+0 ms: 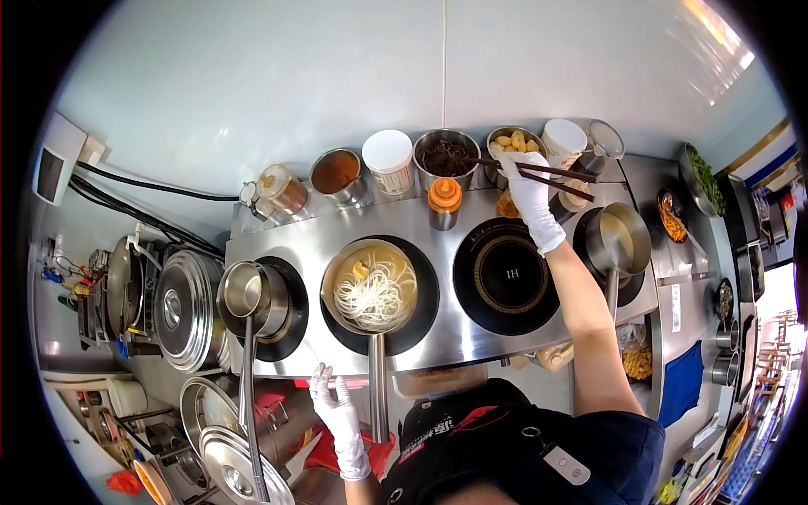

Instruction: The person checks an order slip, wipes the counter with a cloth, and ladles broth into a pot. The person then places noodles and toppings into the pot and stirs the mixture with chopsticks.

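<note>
My right hand (526,189), in a white glove, grips dark chopsticks (555,178) over the back of the counter. Their tips point left, at the rim of a steel pot of dark shredded food (444,158). Just behind the hand is a pot of yellowish pieces (517,141). My left hand (333,402), gloved too, hangs before the stove's front edge with fingers apart and nothing in them. Right of it is the handle of a pan (370,247) holding white noodles (374,295) in liquid, on the second burner from the left.
A black induction burner (505,278) bears no pan. A saucepan (619,240) of liquid stands at the right. At the left are a pot with a ladle (244,290) and large steel lids (181,311). An orange-capped bottle (444,202) stands behind the burners.
</note>
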`<state>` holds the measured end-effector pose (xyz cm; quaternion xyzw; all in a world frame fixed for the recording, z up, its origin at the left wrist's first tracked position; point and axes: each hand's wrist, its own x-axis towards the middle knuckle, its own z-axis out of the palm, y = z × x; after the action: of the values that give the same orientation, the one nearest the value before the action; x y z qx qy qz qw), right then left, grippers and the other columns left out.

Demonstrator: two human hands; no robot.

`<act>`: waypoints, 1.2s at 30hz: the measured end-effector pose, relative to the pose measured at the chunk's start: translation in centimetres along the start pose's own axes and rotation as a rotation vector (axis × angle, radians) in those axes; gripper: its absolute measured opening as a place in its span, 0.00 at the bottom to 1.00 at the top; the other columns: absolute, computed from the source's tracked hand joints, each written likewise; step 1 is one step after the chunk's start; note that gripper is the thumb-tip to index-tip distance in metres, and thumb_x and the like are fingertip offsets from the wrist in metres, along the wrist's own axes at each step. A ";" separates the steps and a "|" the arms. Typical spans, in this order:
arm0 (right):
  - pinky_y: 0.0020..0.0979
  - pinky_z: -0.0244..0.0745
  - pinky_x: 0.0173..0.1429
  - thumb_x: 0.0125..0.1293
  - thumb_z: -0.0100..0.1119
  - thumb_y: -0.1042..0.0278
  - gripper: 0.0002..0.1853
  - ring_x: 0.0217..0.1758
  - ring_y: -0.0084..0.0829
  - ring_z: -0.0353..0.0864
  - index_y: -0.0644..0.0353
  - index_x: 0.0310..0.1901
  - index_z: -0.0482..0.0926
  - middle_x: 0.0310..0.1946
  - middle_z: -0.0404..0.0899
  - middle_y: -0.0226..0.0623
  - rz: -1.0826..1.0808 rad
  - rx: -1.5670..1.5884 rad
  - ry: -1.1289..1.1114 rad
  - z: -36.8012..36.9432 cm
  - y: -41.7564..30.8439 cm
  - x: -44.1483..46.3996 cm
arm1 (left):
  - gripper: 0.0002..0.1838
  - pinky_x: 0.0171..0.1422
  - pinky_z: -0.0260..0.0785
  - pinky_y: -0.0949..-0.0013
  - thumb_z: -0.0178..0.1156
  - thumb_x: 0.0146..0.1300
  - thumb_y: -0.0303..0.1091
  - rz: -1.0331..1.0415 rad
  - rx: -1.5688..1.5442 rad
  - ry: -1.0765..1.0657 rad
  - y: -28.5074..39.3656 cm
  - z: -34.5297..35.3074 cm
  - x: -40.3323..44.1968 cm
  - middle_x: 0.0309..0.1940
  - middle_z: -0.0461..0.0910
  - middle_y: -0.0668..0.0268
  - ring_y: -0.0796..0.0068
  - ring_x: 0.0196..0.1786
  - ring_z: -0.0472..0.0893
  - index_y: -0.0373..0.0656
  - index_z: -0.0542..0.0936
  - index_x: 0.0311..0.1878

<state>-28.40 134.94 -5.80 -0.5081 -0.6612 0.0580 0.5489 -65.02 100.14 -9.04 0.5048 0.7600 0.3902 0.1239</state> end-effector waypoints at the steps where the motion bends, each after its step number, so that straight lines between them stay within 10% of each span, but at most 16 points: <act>1: 0.27 0.65 0.24 0.59 0.61 0.70 0.05 0.18 0.26 0.73 0.62 0.32 0.82 0.15 0.74 0.31 0.090 0.084 0.005 -0.3 -0.1 -0.3 | 0.14 0.65 0.62 0.60 0.60 0.60 0.23 -0.001 0.004 0.001 0.1 0.1 0.0 0.55 0.75 0.56 0.59 0.60 0.72 0.38 0.78 0.50; 7: 0.20 0.68 0.33 0.62 0.61 0.71 0.05 0.26 0.16 0.73 0.64 0.34 0.82 0.24 0.78 0.27 0.442 0.506 0.087 -2.5 -2.9 -0.2 | 0.12 0.65 0.62 0.61 0.59 0.61 0.24 -0.001 -0.003 0.012 0.5 0.4 0.0 0.54 0.75 0.55 0.59 0.59 0.73 0.37 0.78 0.49; 22: 0.29 0.74 0.52 0.61 0.56 0.82 0.06 0.43 0.30 0.81 0.69 0.38 0.81 0.38 0.84 0.40 0.112 0.355 0.039 -9.2 -13.0 0.4 | 0.14 0.66 0.62 0.58 0.61 0.60 0.24 0.049 0.031 0.022 -0.5 0.2 -0.9 0.52 0.76 0.55 0.57 0.58 0.74 0.38 0.77 0.50; 30: 0.32 0.77 0.50 0.62 0.55 0.81 0.04 0.43 0.34 0.83 0.68 0.36 0.80 0.38 0.83 0.45 -0.076 0.584 -0.266 -7.7 -16.8 -5.4 | 0.19 0.64 0.64 0.60 0.63 0.56 0.21 0.144 0.065 0.090 -0.7 -0.6 -2.6 0.54 0.75 0.57 0.58 0.58 0.74 0.41 0.75 0.53; 36: 0.25 0.75 0.48 0.60 0.62 0.75 0.07 0.39 0.28 0.82 0.67 0.40 0.81 0.38 0.84 0.38 0.392 0.617 -0.692 -1.6 -15.2 -9.9 | 0.16 0.63 0.65 0.61 0.60 0.58 0.21 0.046 0.041 0.128 0.2 -1.3 -5.8 0.53 0.76 0.57 0.59 0.57 0.74 0.39 0.76 0.51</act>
<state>-37.55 119.66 -2.16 -0.3879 -0.6486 0.5178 0.4008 -62.95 94.52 -9.22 0.4984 0.7626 0.4086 0.0557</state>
